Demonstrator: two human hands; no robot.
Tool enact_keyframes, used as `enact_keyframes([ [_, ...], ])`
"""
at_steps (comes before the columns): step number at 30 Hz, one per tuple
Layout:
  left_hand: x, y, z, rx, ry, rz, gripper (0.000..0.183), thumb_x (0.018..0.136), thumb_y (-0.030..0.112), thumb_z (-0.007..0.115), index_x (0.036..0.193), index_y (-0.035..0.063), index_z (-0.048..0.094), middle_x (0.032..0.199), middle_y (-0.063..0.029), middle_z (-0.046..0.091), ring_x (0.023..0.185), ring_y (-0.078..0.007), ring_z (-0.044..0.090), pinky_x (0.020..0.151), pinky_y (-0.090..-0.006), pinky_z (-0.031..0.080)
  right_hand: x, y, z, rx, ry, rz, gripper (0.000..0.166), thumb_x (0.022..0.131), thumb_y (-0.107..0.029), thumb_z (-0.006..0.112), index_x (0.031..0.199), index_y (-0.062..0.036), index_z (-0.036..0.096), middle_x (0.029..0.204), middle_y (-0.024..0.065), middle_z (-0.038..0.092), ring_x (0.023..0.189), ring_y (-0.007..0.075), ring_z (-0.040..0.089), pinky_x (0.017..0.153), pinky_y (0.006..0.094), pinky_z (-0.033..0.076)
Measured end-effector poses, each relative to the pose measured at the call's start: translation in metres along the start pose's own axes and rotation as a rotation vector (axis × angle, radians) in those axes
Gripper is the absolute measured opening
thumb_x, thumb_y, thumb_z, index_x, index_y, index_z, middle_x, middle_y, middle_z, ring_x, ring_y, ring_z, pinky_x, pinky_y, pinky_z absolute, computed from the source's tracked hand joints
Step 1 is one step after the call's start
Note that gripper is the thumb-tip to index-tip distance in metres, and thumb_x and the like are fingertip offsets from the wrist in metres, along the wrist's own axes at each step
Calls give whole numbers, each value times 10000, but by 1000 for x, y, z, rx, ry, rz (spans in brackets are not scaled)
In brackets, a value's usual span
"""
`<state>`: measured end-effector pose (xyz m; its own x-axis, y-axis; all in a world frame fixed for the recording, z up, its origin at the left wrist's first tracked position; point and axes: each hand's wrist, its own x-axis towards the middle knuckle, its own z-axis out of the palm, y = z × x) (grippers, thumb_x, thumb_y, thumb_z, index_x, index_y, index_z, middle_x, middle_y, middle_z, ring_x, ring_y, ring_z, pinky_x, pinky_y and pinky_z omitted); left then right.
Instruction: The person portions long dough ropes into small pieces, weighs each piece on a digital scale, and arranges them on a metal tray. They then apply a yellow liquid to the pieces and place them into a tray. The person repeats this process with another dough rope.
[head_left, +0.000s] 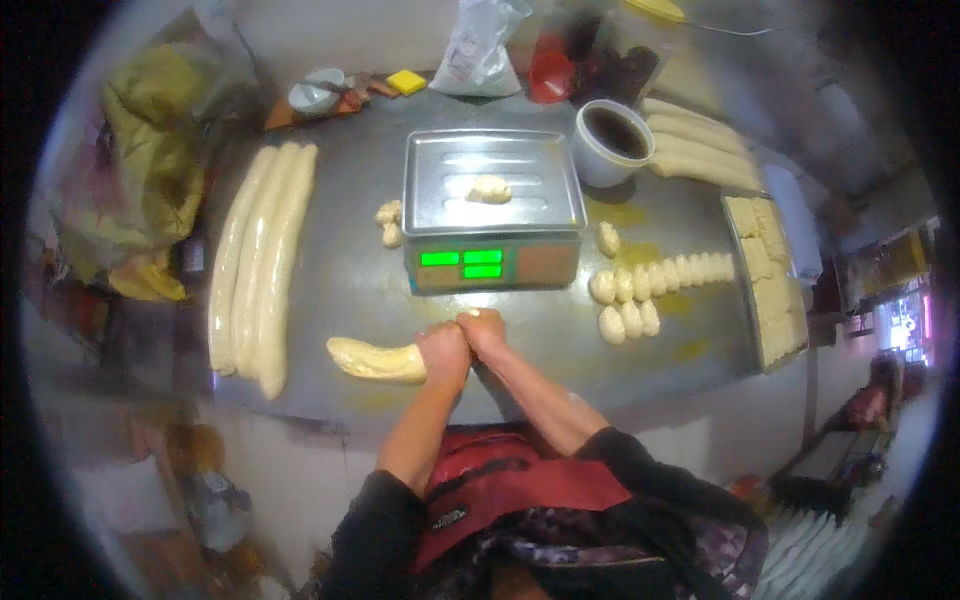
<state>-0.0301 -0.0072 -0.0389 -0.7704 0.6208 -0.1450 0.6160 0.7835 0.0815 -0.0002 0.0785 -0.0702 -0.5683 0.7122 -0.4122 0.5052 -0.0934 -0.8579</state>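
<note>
My left hand (444, 352) is wrapped around the right end of a thick dough roll (375, 361), whose free end points left along the metal tabletop. Pressed against it, my right hand (482, 334) is closed, with a bit of pale dough showing at its top. Just beyond my hands stands a digital scale (491, 262) with lit green displays. On its steel pan (442, 206) rests a small dough lump (491, 189). To the right, small dough balls lie in a long row (660, 277) and a shorter row (630, 321), with a single dough ball (608, 238) above them.
Three long dough rolls (259, 262) lie at left, and more dough rolls (701, 150) at back right. A white tub of dark liquid (613, 142) stands beside the scale. Dough scraps (390, 223) touch its left side. A board of dough pieces (765, 277) sits at the right edge.
</note>
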Motion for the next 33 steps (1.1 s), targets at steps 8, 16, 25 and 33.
enact_keyframes([
  [8, 21, -49, 16, -231, 87, -134, 193, 688, 186, 661, 802, 31, 679, 730, -171, 643, 685, -350, 630, 647, -442, 507, -5, -115, -82, 240, -502, -166, 198, 756, -230, 721, 859, -63, 690, 812, 75, 668, 694, 161, 614, 614, 327, 487],
  [16, -8, -1, -20, -261, 144, 229, 411, 673, 219, 725, 1001, 5, 600, 965, -210, 614, 889, -367, 584, 772, -492, 442, 151, -141, -97, -708, 202, -1059, 370, 691, -272, 707, 979, -52, 631, 961, 160, 629, 970, 349, 571, 852, 457, 448],
  [25, -34, -33, -4, -152, 307, 431, 815, 666, 323, 769, 1307, -15, 397, 1198, -225, 502, 1093, -394, 467, 957, -480, 352, 80, -40, -212, 689, -281, -314, 410, 924, -240, 499, 1273, -26, 478, 1133, 117, 607, 985, 270, 612, 867, 392, 495],
  [33, -31, -33, -34, -93, -70, 259, 991, 486, 416, 872, 1263, -7, 425, 1132, -207, 545, 1062, -382, 500, 912, -469, 383, 53, 116, -367, -231, 573, -208, 374, 938, -305, 487, 1161, -8, 533, 1119, 206, 574, 979, 358, 574, 853, 420, 454],
])
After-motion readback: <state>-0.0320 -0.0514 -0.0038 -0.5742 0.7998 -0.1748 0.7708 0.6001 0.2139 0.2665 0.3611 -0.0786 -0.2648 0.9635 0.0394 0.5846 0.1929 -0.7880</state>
